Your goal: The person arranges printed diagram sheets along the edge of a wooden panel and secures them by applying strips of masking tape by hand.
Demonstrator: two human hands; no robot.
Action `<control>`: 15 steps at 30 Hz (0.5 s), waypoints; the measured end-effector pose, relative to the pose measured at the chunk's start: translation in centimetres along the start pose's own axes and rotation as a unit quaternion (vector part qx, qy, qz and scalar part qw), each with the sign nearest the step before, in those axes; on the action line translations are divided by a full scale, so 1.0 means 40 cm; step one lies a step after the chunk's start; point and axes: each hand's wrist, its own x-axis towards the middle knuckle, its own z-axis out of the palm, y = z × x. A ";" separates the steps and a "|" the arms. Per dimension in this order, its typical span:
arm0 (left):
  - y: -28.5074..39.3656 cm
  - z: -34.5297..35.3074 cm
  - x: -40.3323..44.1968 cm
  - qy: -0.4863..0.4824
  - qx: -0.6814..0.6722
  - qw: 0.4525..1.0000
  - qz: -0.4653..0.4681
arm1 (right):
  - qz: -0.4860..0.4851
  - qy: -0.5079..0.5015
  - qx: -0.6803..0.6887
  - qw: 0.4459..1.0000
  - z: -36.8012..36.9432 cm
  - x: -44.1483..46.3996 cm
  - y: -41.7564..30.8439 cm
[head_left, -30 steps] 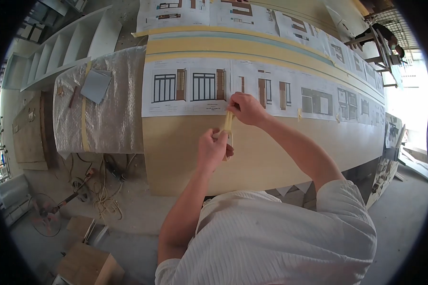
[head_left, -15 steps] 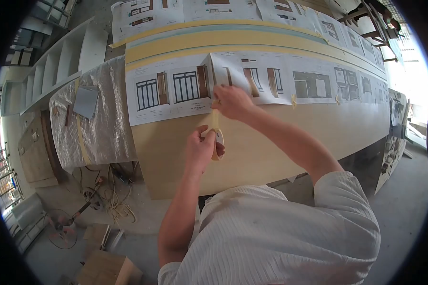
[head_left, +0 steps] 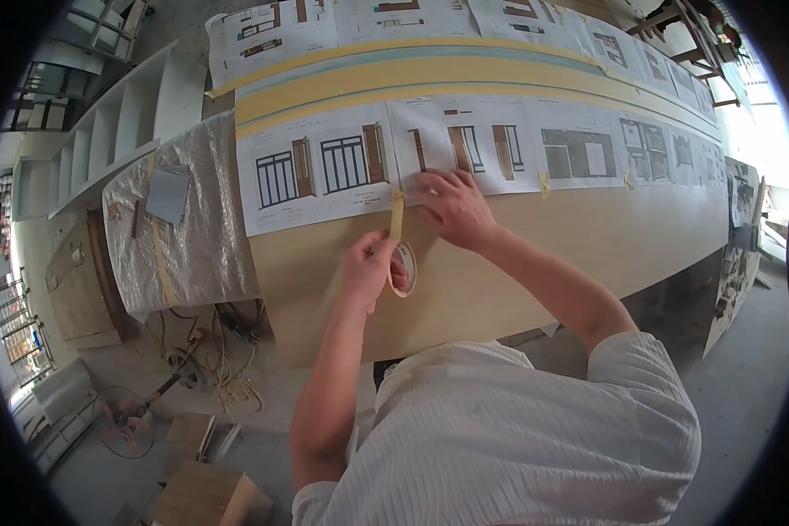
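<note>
My left hand [head_left: 370, 270] grips a roll of masking tape [head_left: 409, 271], its fingers wrapped through the ring. From the roll a strip of tape [head_left: 397, 217] runs up to the lower edge of the printed drawing sheets, where its end sits at the seam between two pages. My right hand [head_left: 454, 206] lies over the lower edge of the right-hand drawing sheet [head_left: 434, 131], fingers spread and holding nothing. Left of the seam, another drawing sheet [head_left: 324, 197] with window and door elevations lies flat on the wooden board [head_left: 324, 329].
Further sheets [head_left: 579, 123] run along the board to the right, fixed with small tape pieces [head_left: 544, 184]. Bubble-wrapped goods [head_left: 210, 210] stand at the left. A fan [head_left: 124, 422], coiled cables [head_left: 228, 377] and a wooden box [head_left: 206, 495] are on the floor.
My right hand has shifted right and down from the seam, its fingers loosening. The lifted right-hand sheet now lies flatter. My left hand stays near the same place with the tape roll.
</note>
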 end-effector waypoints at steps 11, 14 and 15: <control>-0.081 -0.082 0.106 0.137 0.284 0.930 0.190 | 0.061 -0.016 0.008 0.998 -0.001 -0.015 0.001; 0.023 -0.050 0.073 0.167 0.372 0.891 0.202 | 0.057 -0.016 0.005 0.998 -0.020 0.016 0.011; 0.046 -0.048 0.078 0.153 0.390 0.889 0.186 | 0.069 -0.011 0.027 0.997 -0.023 0.029 0.007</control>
